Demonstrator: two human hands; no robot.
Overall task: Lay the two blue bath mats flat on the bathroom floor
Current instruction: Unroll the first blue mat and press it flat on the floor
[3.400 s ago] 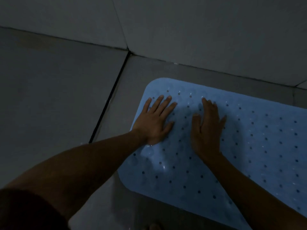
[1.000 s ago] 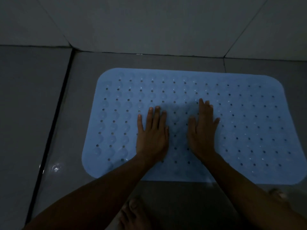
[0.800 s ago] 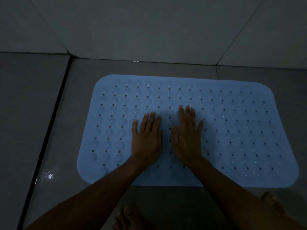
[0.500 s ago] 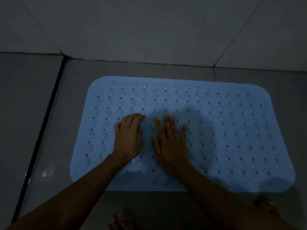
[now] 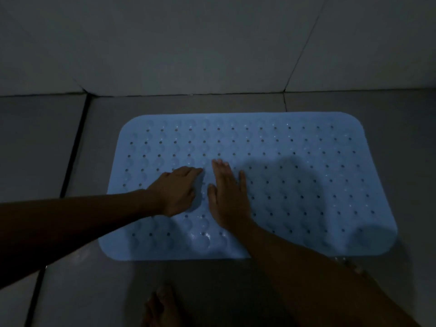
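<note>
One light blue bath mat [image 5: 295,185] with rows of small holes lies spread flat on the grey tiled floor, its long side parallel to the wall. My left hand [image 5: 175,191] rests on its left-centre part, fingers loosely curled and pointing right. My right hand [image 5: 227,197] lies palm down beside it, fingers stretched toward the wall. Neither hand grips anything. A second mat is not in view.
The tiled wall [image 5: 212,43] rises just beyond the mat's far edge. A dark floor joint [image 5: 70,161] runs to the left of the mat. My bare foot [image 5: 160,308] stands on the floor in front of the mat; toes of the other foot [image 5: 351,265] show at the right.
Both hands have slid leftward over the mat from its middle. My left hand has gone from flat to loosely curled and turned to the right. The mat stays flat.
</note>
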